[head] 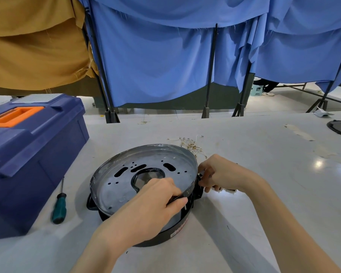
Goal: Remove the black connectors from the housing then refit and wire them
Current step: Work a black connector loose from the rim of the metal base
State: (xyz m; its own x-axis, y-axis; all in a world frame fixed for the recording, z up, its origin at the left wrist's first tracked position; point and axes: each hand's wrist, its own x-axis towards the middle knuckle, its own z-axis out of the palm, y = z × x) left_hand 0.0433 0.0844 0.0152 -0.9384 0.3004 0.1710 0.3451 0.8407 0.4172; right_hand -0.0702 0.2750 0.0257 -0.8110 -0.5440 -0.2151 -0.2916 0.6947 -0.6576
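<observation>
Housing (126, 192), round, with a slotted metal plate facing up and a black skirt, is seen resting near the front middle of a white table (283, 154); its right-hand rim is gripped by the left hand (152, 209), fingers curled inside the wall and thumb pressed outside; a black connector (199, 184) on the outer right wall is pinched by the curled fingers of the right hand (222, 174); a small white part (227, 191) is glimpsed under that palm, and whether it is held cannot be told; a green-handled screwdriver (59, 205) is laid left of the housing, beside a blue toolbox (37, 154); thin wires (191, 145) are scattered just behind the rim; blue curtains (156, 66) are hung beyond the table
</observation>
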